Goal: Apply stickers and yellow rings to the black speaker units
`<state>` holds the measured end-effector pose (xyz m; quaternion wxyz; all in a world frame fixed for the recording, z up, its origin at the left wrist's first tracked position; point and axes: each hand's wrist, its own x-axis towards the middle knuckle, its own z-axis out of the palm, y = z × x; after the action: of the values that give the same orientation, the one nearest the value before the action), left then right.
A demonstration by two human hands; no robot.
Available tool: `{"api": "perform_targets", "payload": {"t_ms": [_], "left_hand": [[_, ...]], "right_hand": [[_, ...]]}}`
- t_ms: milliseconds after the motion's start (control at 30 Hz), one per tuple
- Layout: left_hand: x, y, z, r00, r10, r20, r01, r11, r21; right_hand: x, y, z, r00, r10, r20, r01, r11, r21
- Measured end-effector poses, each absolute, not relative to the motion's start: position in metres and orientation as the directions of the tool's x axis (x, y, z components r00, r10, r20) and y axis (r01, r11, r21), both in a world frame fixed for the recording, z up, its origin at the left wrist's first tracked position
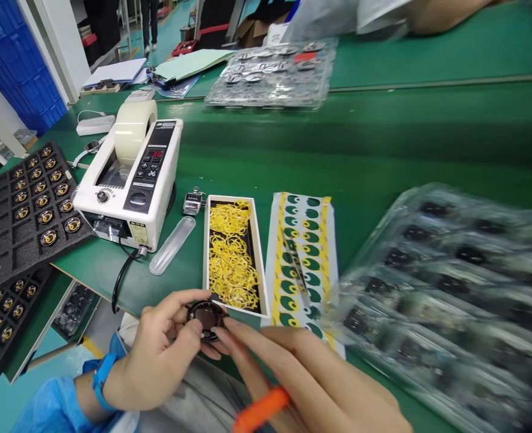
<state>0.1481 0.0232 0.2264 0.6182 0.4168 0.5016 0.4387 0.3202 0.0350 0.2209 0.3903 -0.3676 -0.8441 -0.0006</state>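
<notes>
White tape dispenser [133,180] (red digits [156,154] lit); blue crates [20,66] far left.

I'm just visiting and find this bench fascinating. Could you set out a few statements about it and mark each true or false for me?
1. The left hand holds a round black part. True.
2. The white box is filled with red rings. False: the white box holds yellow rings.
3. The tape dispenser shows red digits. True.
4. The right hand is holding the tweezers. False: the tweezers lie on the sticker sheet; the right hand is at the black part.
5. A blue wristband is on the left wrist. True.
</notes>
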Motion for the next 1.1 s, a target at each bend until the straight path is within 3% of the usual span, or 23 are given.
{"api": "perform_targets", "payload": {"t_ms": [433, 600, 800, 967, 1033, 1100], "left_hand": [[0.147, 0.023, 0.228, 0.168, 0.962, -0.215, -0.021, 0.222, 0.975], [0.145, 0.029, 0.233, 0.205, 0.943, -0.264, -0.010, 0.271, 0.962], [0.142, 0.034, 0.229, 0.310, 0.887, -0.343, -0.194, 0.412, 0.890], [0.146, 0.037, 0.218, 0.358, 0.864, -0.353, -0.324, 0.470, 0.821], [0.145, 0.037, 0.212, 0.351, 0.861, -0.367, -0.318, 0.478, 0.818], [0.138, 0.035, 0.208, 0.300, 0.871, -0.389, -0.188, 0.453, 0.871]], "right_hand": [[0.309, 0.053, 0.215, -0.375, 0.523, 0.765, 0.619, 0.756, -0.214], [0.311, 0.057, 0.213, -0.411, 0.576, 0.707, 0.521, 0.785, -0.336], [0.317, 0.058, 0.209, -0.436, 0.639, 0.633, 0.417, 0.767, -0.487], [0.316, 0.058, 0.207, -0.392, 0.721, 0.571, 0.458, 0.691, -0.559], [0.318, 0.055, 0.209, -0.347, 0.775, 0.528, 0.494, 0.630, -0.600], [0.323, 0.050, 0.213, -0.314, 0.815, 0.487, 0.517, 0.577, -0.633]]}}
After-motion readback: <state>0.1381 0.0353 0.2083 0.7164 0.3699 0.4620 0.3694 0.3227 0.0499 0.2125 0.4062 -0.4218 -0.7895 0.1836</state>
